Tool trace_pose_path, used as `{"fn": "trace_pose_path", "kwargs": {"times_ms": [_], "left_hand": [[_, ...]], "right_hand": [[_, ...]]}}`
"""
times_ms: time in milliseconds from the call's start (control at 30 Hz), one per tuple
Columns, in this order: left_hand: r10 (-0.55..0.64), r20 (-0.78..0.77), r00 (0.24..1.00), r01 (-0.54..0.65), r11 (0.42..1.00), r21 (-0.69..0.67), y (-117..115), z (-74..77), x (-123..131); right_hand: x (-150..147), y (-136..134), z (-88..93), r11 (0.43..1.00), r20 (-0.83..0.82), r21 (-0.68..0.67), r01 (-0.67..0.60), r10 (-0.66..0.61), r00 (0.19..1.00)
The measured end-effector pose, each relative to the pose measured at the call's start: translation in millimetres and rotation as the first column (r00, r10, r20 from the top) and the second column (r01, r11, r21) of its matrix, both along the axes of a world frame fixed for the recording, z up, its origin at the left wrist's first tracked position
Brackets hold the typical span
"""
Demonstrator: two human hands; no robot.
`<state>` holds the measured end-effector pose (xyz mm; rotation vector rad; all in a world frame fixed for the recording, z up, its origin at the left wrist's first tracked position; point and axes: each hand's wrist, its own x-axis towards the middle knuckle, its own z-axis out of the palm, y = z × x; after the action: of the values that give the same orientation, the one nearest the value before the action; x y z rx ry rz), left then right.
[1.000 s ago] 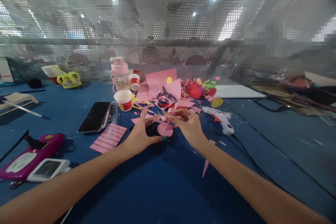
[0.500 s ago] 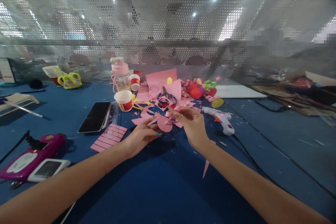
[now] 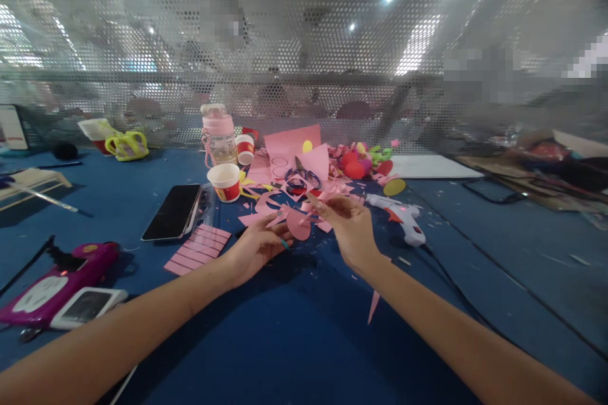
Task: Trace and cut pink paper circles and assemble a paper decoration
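Observation:
My left hand is closed on a pink paper disc, with its fingertips at the disc's left edge. Narrow pink paper strips show just above the disc. Across from it, my right hand is pinched, its fingertips close to those strips. Whatever lies between the right fingers is too small to make out. Behind both hands, dark-handled scissors rest among pink paper scraps. A white glue gun with an orange trigger lies to the right of my right hand.
On the left are a lined pink sheet, a phone and a purple device. Paper cups and a pink-lidded bottle stand behind. The glue gun's cord runs along the right. A perforated metal screen closes the back.
The paper disc has turned slightly between my hands and looks darker. Both hands have stayed nearly in place.

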<state>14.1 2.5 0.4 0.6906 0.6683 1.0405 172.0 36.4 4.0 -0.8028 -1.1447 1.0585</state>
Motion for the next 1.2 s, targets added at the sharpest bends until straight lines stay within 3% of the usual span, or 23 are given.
{"fn": "trace_pose_path", "kwargs": {"times_ms": [100, 267, 467, 633, 733, 967, 1200], "left_hand": [[0.039, -0.011, 0.999, -0.039, 0.999, 0.021, 2, -2.8, 0], [0.27, -0.024, 0.963, -0.265, 0.955, 0.133, 4, -6.9, -3], [0.277, -0.035, 0.96, -0.268, 0.95, 0.159, 7, -11.4, -7], [0.409, -0.184, 0.894, -0.36, 0.899, 0.25, 10, -14.2, -8], [0.469, -0.264, 0.843, -0.374, 0.863, 0.341, 10, -14.6, -9], [0.41, -0.375, 0.831, -0.307, 0.902, 0.305, 7, -12.6, -8], [0.364, -0.316, 0.876, -0.282, 0.919, 0.277, 8, -13.1, -8]], "right_hand": [[0, 1, 0.3, 1.0, -0.009, 0.001, 0.002, -0.002, 1.0], [1, 7, 3.8, 0.998, -0.192, -0.068, -0.01, -0.003, 0.981], [7, 14, 8.0, 0.981, -0.331, -0.193, -0.014, -0.052, 0.942], [10, 14, 7.9, 0.907, -0.468, -0.388, -0.164, -0.041, 0.883], [11, 16, 7.2, 0.871, -0.514, -0.428, -0.243, -0.013, 0.858], [12, 19, 7.3, 0.84, -0.494, -0.43, -0.331, 0.089, 0.865], [12, 19, 9.6, 0.802, -0.525, -0.504, -0.321, 0.01, 0.851]]}}
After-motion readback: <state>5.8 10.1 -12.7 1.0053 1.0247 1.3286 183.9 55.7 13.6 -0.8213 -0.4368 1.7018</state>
